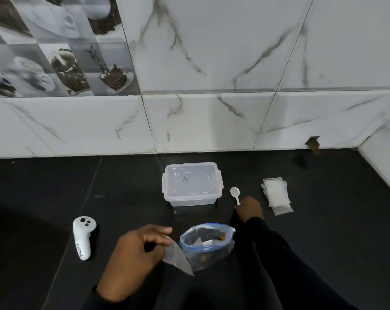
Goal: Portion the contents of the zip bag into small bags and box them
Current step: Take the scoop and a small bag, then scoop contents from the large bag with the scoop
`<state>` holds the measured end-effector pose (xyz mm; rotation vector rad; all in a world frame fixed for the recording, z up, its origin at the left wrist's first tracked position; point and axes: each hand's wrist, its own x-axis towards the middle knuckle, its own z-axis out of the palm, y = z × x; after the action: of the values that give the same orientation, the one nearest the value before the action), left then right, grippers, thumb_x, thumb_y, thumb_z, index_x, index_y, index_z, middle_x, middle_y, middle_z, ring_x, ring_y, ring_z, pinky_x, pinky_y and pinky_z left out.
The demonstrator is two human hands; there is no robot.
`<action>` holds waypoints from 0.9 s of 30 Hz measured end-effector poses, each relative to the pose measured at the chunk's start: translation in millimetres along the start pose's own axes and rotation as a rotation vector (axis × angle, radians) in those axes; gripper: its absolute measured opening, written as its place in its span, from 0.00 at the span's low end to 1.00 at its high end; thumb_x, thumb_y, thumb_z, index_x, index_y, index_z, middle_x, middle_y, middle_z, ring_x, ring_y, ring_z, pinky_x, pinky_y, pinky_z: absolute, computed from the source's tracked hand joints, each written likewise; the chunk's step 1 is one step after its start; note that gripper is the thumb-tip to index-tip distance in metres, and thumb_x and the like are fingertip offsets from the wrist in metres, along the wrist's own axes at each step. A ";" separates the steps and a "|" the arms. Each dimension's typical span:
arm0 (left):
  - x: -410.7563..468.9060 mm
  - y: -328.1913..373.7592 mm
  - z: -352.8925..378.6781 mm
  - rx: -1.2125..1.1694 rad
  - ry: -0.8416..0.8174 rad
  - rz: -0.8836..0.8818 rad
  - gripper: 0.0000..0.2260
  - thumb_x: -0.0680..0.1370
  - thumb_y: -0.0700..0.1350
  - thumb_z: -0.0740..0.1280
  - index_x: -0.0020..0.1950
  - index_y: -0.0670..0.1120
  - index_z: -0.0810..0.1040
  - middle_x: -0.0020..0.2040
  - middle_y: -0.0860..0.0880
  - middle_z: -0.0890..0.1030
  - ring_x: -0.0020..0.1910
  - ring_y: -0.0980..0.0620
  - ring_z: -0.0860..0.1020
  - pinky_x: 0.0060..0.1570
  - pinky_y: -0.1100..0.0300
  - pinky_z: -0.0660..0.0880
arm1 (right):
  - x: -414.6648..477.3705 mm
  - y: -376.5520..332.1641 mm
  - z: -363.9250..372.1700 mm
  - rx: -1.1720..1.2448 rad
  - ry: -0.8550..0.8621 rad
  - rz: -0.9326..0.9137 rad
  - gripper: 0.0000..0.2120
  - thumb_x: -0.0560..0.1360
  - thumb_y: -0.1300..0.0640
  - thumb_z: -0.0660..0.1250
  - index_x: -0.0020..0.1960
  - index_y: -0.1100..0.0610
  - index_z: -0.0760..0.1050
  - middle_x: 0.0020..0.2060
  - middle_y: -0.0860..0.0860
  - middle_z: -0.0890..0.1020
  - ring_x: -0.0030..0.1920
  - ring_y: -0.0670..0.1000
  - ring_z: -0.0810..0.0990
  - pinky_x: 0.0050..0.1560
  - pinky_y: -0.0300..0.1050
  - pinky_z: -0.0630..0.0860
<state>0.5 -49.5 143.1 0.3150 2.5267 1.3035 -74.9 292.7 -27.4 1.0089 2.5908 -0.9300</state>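
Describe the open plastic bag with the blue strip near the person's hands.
The zip bag is clear, soft plastic with a blue zip strip round its mouth. It stands slumped on the black surface, mouth open and facing up. Inside are dark pieces, something pale and a spot of orange; what they are is unclear. It sits nearer the person than the lidded box. The small bag that the left hand pinches overlaps its left side; the right sleeve passes its right side.

clear box lid (191,182): handwritten mark, maybe "7n" | white controller (83,238): dark lettering on grip, unreadable
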 end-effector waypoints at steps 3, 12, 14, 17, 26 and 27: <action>-8.5 -26.2 10.7 0.026 -0.033 -0.051 0.18 0.69 0.33 0.73 0.37 0.58 0.87 0.54 0.69 0.81 0.53 0.71 0.79 0.53 0.79 0.70 | -19.4 -3.4 -22.4 0.166 0.018 -0.081 0.09 0.73 0.55 0.72 0.37 0.58 0.76 0.36 0.55 0.84 0.38 0.55 0.84 0.44 0.49 0.81; -3.0 -72.2 87.9 0.080 -0.263 -0.186 0.14 0.64 0.44 0.69 0.44 0.60 0.87 0.60 0.64 0.78 0.57 0.70 0.77 0.53 0.80 0.67 | -147.4 -60.7 -91.4 0.145 -0.261 -0.689 0.03 0.71 0.53 0.75 0.43 0.52 0.86 0.38 0.46 0.85 0.38 0.42 0.82 0.41 0.36 0.77; 3.7 -71.9 101.3 0.089 -0.258 -0.130 0.12 0.65 0.47 0.68 0.36 0.67 0.82 0.60 0.63 0.78 0.54 0.66 0.79 0.50 0.78 0.69 | -147.1 -64.2 -75.4 -0.114 -0.300 -0.742 0.06 0.72 0.50 0.72 0.44 0.51 0.85 0.41 0.46 0.84 0.42 0.44 0.81 0.46 0.38 0.76; 11.8 -74.2 113.0 0.124 -0.230 -0.063 0.15 0.68 0.46 0.66 0.33 0.68 0.80 0.57 0.58 0.80 0.52 0.62 0.80 0.50 0.77 0.70 | -138.8 -61.8 -49.7 -0.353 -0.336 -0.733 0.09 0.73 0.51 0.67 0.50 0.50 0.83 0.50 0.49 0.81 0.53 0.50 0.79 0.53 0.43 0.73; 10.6 -65.6 114.6 0.118 -0.142 -0.024 0.15 0.71 0.49 0.60 0.49 0.50 0.85 0.53 0.55 0.84 0.52 0.60 0.81 0.50 0.73 0.73 | -142.6 -70.4 -35.4 -0.635 -0.305 -0.591 0.12 0.74 0.54 0.64 0.54 0.59 0.76 0.55 0.59 0.79 0.54 0.62 0.79 0.52 0.51 0.75; 11.1 -64.5 115.0 0.118 -0.132 -0.014 0.16 0.70 0.49 0.60 0.51 0.51 0.85 0.54 0.57 0.83 0.53 0.60 0.81 0.51 0.74 0.72 | -142.2 -69.5 -33.1 -0.658 -0.312 -0.573 0.13 0.74 0.55 0.64 0.55 0.60 0.75 0.56 0.60 0.79 0.55 0.63 0.79 0.52 0.51 0.75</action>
<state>25.4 4.6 25.0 0.3939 2.4937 1.0925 -14.5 197.9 88.8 -0.0472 2.6311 -0.2287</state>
